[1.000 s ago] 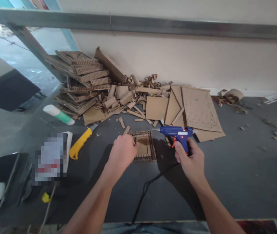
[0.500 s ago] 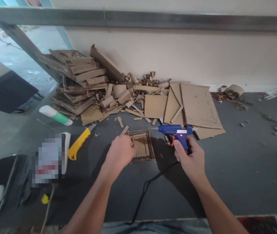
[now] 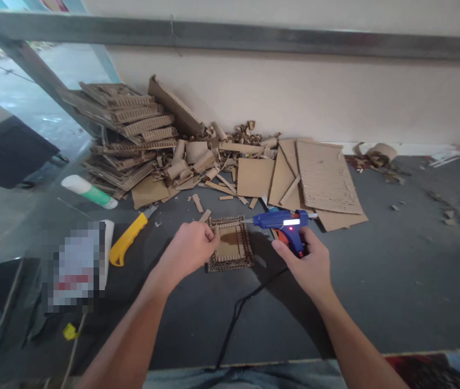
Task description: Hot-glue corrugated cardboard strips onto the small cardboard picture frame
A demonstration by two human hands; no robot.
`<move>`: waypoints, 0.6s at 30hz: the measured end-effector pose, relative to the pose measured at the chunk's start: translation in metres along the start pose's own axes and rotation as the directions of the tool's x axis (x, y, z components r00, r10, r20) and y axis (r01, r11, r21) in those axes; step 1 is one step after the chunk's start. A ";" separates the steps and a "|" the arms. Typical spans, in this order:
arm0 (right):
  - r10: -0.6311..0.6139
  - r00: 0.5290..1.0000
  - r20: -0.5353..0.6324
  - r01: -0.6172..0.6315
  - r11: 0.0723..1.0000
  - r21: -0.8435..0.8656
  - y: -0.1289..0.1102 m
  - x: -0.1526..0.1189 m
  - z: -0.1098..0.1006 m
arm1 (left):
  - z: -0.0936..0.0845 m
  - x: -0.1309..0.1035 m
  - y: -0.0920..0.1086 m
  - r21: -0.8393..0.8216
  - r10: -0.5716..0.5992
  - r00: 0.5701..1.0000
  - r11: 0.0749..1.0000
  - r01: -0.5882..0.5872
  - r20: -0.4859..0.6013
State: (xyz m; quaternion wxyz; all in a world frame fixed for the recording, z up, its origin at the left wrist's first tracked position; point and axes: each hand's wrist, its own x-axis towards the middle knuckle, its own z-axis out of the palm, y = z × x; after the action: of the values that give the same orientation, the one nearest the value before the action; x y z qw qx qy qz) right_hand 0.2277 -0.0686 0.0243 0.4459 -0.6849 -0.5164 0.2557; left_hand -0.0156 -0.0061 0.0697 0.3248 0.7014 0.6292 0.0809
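A small rectangular cardboard frame [image 3: 247, 246] with layered corrugated walls lies on the dark table. My left hand [image 3: 193, 246] is at its left edge, thumb and fingers pinched together; whatever is between them is too small to make out. In my right hand [image 3: 309, 262] is a blue glue gun [image 3: 281, 220] with a lit red light. Its nozzle points left, at the frame's upper right corner. A short cardboard strip [image 3: 205, 215] lies just beyond the frame's upper left corner.
Stacked cardboard pieces [image 3: 141, 127] and heaped scraps [image 3: 197, 156] line the back. Flat sheets [image 3: 327, 175] lie behind the glue gun. At left are a yellow cutter [image 3: 128, 240], a white-green tube [image 3: 89, 192] and a blurred-out item [image 3: 74, 265]. A black cord [image 3: 238, 308] crosses the front.
My left hand has shifted slightly left, uncovering more of the frame's left side. The glue gun has moved left, so its nozzle now sits nearer the frame's upper right corner.
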 end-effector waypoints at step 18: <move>-0.396 0.860 0.323 0.490 0.817 -0.304 -0.015 0.020 0.012 | 0.010 0.020 -0.045 -0.317 0.019 0.957 0.942 -0.114 -0.289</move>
State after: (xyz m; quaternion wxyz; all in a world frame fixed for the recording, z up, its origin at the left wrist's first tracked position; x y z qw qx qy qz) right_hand 0.2175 -0.0445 0.0336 0.2867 -0.5802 -0.7525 0.1226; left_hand -0.0438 0.0089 0.0309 0.3417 0.6395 0.6222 0.2952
